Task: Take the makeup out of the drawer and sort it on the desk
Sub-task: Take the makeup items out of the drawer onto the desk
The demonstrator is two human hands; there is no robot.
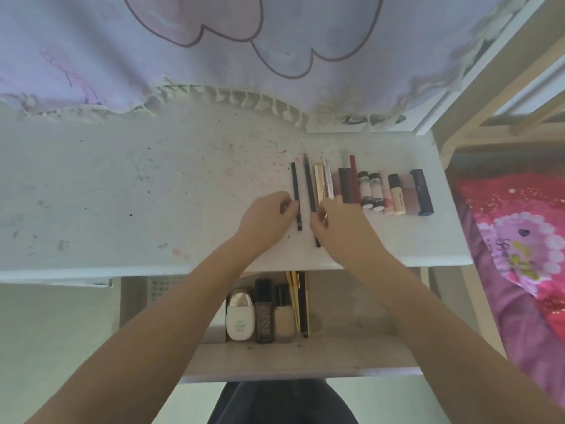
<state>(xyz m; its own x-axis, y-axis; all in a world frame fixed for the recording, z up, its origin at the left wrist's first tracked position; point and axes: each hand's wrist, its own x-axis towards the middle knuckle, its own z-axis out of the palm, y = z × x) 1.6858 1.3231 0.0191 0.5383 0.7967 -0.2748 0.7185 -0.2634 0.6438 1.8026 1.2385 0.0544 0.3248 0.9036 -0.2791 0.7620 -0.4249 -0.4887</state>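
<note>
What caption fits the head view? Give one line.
Both hands straighten pencils in a makeup row on the desk.

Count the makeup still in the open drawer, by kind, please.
White bottle: 1
Dark bottle: 1
Beige bottle: 1
Slim pencils or sticks: at least 2, since they overlap and cannot be counted exactly
Total: at least 5
</note>
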